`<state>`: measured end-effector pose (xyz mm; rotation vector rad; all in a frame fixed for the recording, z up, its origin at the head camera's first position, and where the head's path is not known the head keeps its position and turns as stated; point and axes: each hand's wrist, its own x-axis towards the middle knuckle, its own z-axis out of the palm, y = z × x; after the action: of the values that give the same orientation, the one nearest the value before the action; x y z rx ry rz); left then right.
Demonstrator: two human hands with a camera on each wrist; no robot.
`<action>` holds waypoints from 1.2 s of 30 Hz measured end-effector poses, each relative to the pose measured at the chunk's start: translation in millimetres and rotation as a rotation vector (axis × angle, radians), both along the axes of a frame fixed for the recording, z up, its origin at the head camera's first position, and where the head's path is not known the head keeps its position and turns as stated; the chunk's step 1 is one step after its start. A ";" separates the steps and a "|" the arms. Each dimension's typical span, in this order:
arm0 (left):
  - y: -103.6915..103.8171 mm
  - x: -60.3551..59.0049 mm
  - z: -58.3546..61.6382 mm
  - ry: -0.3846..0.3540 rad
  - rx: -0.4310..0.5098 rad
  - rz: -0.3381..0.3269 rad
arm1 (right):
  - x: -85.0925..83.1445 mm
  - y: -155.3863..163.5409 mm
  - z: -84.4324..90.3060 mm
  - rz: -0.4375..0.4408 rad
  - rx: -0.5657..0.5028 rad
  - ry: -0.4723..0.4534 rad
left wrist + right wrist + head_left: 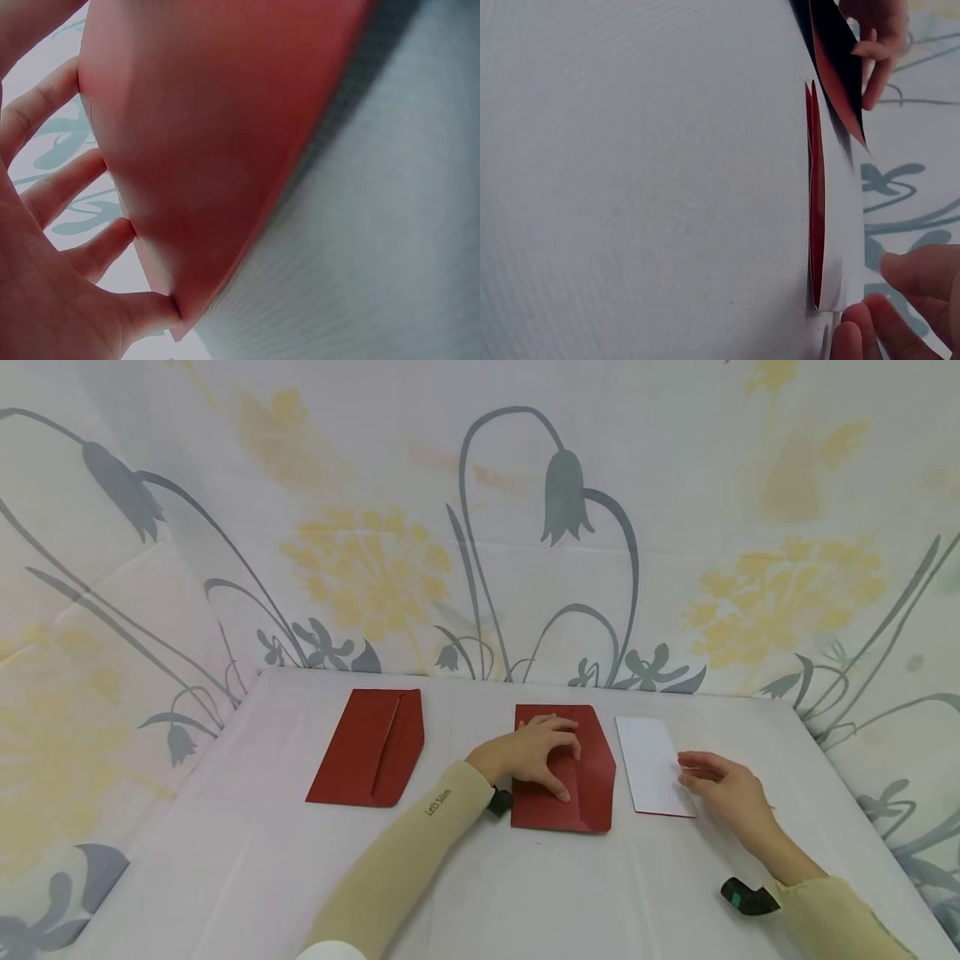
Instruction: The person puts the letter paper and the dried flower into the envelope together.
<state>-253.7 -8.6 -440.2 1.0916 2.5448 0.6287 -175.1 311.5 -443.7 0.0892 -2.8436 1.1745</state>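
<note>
A red envelope [596, 777] lies in the middle of the table with its flap side toward the right. My left hand [528, 752] is over it, fingers spread and slightly bent; in the left wrist view the fingertips [120, 229] touch the red paper [202, 135]. To the right lies a folded card [651, 768], white outside and red inside. My right hand [723, 789] is beside the card's right edge, thumb apart from the fingers and nothing between them. The right wrist view shows its fingertips [859, 315] close to the end of the slightly gaping card [834, 247].
A second red envelope [360, 752] lies farther left on the white-covered table [247, 860]. Floral cloth [510, 610] stands behind and along the sides. Black devices [750, 897] are worn at both wrists, over beige sleeves [397, 852].
</note>
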 end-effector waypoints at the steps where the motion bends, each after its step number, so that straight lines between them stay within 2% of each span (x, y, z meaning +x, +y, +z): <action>1: 0.2 0.1 0.2 -0.003 0.000 0.000 | -0.4 -0.7 -1.1 -0.008 0.013 -0.012; 6: 0.3 -0.4 0.0 -0.003 0.000 0.001 | -2.8 -3.7 -5.8 -0.023 0.078 -0.036; 17: 1.2 -0.5 -1.0 -0.003 0.002 -0.002 | -4.2 -12.2 -5.8 -0.016 0.141 0.034; 26: -0.2 0.4 0.1 0.003 -0.008 -0.001 | -4.8 -19.4 4.5 -0.025 0.138 -0.039; 36: 0.8 0.7 -1.1 0.008 -0.024 -0.001 | -3.7 -18.8 -1.1 -0.048 0.106 -0.020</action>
<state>-253.0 -7.8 -441.3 1.0895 2.5520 0.5937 -178.7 292.7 -444.8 0.0146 -2.9072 1.0212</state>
